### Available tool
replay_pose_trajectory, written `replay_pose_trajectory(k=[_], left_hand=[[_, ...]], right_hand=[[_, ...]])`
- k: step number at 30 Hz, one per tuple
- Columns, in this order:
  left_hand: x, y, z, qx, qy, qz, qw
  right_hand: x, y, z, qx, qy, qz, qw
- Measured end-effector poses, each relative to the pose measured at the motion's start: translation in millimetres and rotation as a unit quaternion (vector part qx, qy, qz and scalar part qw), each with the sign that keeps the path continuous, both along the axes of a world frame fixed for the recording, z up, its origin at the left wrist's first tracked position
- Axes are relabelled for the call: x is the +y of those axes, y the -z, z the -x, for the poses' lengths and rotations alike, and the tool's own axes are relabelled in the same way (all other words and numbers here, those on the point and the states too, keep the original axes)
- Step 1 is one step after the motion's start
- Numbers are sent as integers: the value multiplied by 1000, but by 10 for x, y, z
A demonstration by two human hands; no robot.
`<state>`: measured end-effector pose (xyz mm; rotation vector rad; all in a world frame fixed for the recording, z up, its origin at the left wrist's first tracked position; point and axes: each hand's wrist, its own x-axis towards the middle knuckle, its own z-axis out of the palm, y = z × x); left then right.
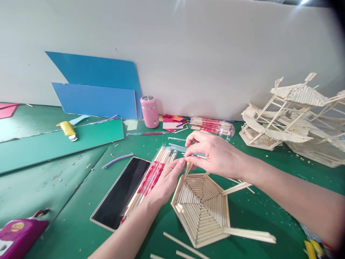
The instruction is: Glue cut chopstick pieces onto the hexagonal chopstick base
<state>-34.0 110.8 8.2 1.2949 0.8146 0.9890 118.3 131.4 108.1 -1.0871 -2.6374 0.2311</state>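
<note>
A hexagonal base made of light wooden sticks (212,205) lies on the green table, its sticks laid in rings around the middle. Paired sticks rise or lean outward from several corners, among them a post (225,231) at the near right. At the far left corner stands another stick post (188,170). My left hand (168,180) is closed around this post's upper end, thumb on the near side. From the right, my right hand (212,151) pinches the post's tip with thumb and forefinger. Whether a smaller piece sits between those fingertips is hidden.
Bagged sticks (151,176) lie across a black phone (118,198) on the left. Behind stand a pink flask (150,112) and blue boards (97,100). Finished stick pavilions (291,115) occupy the far right. Loose sticks (185,245) lie in front, a purple case (23,235) at near left.
</note>
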Motion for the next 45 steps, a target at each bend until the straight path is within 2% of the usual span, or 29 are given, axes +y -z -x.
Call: replay_pose_trajectory(k=[10,19,23,34,42,45], left_hand=[[10,-38,-19,46,3,-4,999],[22,-131,-2,69,21,-3,997],[27,-100,-2,72,20,-25,997],[43,-75,0,86,17,-40,995],[41,-140,-5,60,7,1,998],[63,-166,-4,45,20,-22,999]], right_hand=[[-27,19,-73,24,33,11,999],[-48,31,-66,-7,138,54,989],[-49,36,-72,14,134,82,987],[-40,78,-84,45,131,99,985],[8,47,-164,78,116,119,983],[-25,39,-159,69,116,130,982]])
